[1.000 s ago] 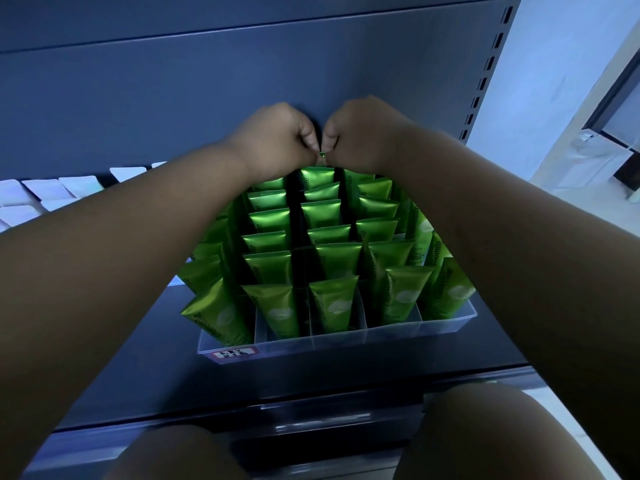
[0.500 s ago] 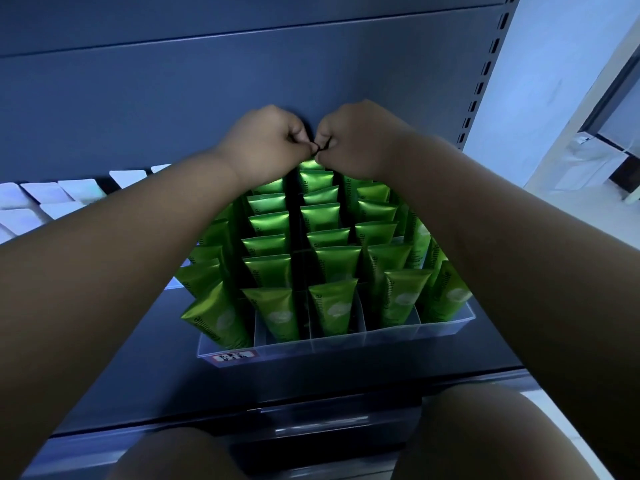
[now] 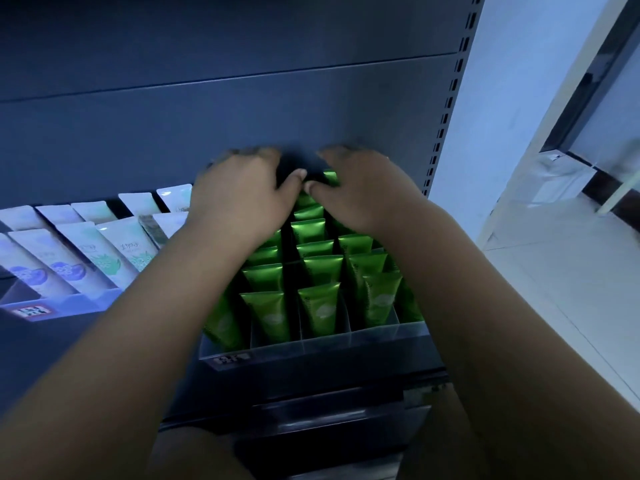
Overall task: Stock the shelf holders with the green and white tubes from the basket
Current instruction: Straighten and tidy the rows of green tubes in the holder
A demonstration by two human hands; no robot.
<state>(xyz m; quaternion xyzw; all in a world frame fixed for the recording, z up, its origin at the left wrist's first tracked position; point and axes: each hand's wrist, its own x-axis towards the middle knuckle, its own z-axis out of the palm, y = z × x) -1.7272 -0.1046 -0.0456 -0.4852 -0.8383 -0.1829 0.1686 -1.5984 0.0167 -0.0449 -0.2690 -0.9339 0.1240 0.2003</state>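
Rows of green tubes stand upright in a clear divided holder on the dark shelf. Both hands reach over the holder's back rows. My left hand has its fingers spread and blurred above the back left tubes, thumb pointing right. My right hand lies over the back right tubes, its thumb almost touching the left thumb. One green tube top shows beside the right hand's fingers. Neither hand visibly grips anything. White tubes lean in a second holder at the left. No basket is in view.
The dark back panel rises just behind the hands. A slotted upright bounds the shelf on the right, with a white wall and pale floor beyond. Price labels sit on the holder fronts. A lower shelf edge runs below.
Both hands have gone from curled fists pinching together at the back row to spread fingers with thumbs apart. More of the white tubes at the left now shows.
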